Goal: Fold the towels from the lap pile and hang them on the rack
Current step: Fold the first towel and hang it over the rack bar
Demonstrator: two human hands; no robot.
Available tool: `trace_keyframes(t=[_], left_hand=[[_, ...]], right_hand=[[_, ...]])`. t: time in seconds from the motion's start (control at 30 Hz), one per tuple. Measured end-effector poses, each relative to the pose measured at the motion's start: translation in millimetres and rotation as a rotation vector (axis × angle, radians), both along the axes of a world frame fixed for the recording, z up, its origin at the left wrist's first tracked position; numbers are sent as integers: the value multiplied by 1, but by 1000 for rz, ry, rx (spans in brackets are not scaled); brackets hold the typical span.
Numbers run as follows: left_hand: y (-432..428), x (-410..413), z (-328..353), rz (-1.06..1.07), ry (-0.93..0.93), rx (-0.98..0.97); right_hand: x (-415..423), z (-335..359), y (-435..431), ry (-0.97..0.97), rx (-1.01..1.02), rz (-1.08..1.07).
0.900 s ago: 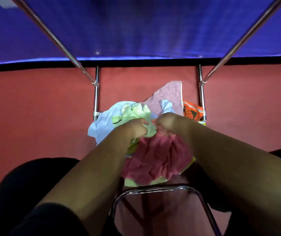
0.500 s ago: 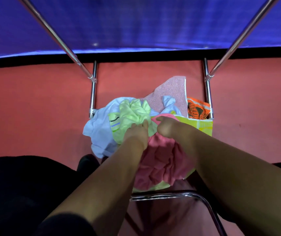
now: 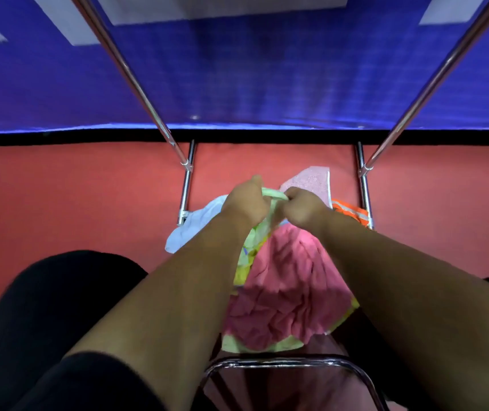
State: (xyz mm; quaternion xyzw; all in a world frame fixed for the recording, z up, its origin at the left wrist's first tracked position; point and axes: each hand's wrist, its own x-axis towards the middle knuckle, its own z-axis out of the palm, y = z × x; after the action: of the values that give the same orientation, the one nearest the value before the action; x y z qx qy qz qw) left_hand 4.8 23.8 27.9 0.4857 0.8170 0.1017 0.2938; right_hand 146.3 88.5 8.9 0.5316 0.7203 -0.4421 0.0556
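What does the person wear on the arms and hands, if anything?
The left hand and the right hand are bare: no gloves, and no ring or watch shows in this slightly blurred view. Both forearms are uncovered. What seems a black sleeve covers the left upper arm near the lower edge; the right arm shows no sleeve.

Towel (image 3: 272, 193) between left hand (image 3: 247, 203), right hand (image 3: 304, 207)

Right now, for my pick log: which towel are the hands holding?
The light green towel: both the left hand and right hand hold its raised edge. The pink towel, blue towel and orange cloth lie loose.
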Motion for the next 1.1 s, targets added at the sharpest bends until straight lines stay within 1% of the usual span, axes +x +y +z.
trace_keyframes(t=[0.13, 0.23, 0.37, 0.5, 0.6, 0.7, 0.83, 0.9, 0.97, 1.03, 1.1], left_hand=[[0, -28, 73, 25, 71, 108], [-8, -42, 132, 49, 120, 172], [-22, -51, 208, 114, 184, 265], [-34, -46, 283, 99, 258, 392], [-45, -39, 336, 97, 292, 498], [-56, -35, 378, 114, 298, 582], [-65, -35, 422, 215, 288, 628], [-70, -36, 439, 214, 310, 625], [-72, -40, 451, 214, 311, 619], [-74, -45, 460, 229, 281, 640], [-74, -48, 471, 211, 238, 678]], right_hand=[[-8, 84, 23, 137, 167, -55], [-5, 156, 24, 257, 265, -97], [-1, 253, 11, 527, 287, -186], [8, 338, 2, 619, 366, -163], [14, 396, -1, 691, 446, -239], [26, 450, -8, 780, 436, -309], [46, 502, -11, 849, 457, -393], [55, 520, -10, 876, 424, -441], [63, 532, -9, 918, 332, -519], [70, 537, -6, 904, 254, -548], [75, 536, -5, 834, 203, -484]])
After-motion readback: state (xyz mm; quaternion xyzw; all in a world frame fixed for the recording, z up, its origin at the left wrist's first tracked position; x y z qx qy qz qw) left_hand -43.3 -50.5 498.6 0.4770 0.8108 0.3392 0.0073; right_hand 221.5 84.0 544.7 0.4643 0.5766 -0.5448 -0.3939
